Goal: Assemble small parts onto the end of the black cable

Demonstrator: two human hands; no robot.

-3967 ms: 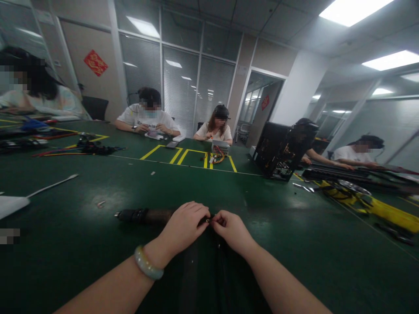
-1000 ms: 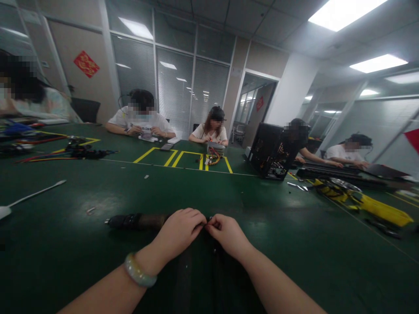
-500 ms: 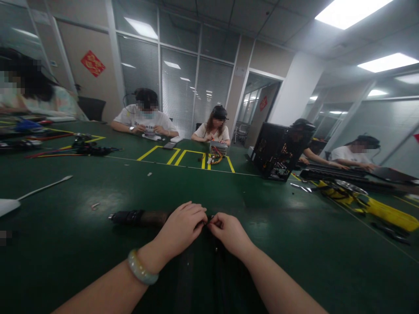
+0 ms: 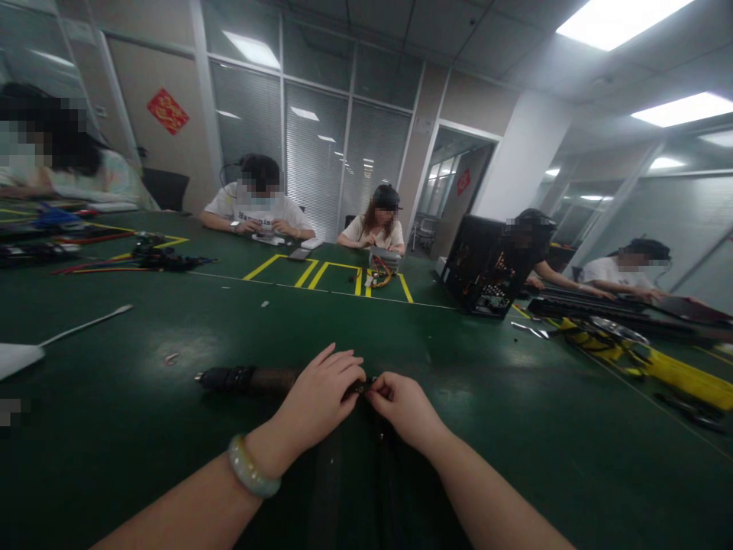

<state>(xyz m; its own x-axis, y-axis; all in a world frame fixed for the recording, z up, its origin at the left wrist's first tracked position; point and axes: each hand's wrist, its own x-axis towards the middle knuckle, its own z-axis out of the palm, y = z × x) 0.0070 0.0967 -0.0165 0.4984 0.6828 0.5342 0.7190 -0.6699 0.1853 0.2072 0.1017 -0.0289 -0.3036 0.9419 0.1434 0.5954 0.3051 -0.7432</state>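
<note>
A dark, rod-shaped tool that looks like an electric screwdriver (image 4: 269, 381) lies across the green table, its metal tip to the left. Over its right half curls my left hand (image 4: 326, 386), thumb below and fingers on top, gripping it near the end. Pressed close to that same end, my right hand (image 4: 404, 405) pinches a small dark part between thumb and fingertips. The fingers hide most of this part, so its kind cannot be made out. Below the hands, dark strips run toward me, too dim to tell apart.
To the left lie a white strip-like item (image 4: 85, 325) and bundled cables (image 4: 163, 256). A black computer case (image 4: 478, 263) stands at the right, beyond it yellow items (image 4: 681, 374). Across the table, co-workers sit; a metal box with coloured wires (image 4: 383, 260) is before one.
The fingers of my left hand have lifted and spread slightly, showing more of the tool's end. My right hand keeps its pinch. The view has shifted a little.
</note>
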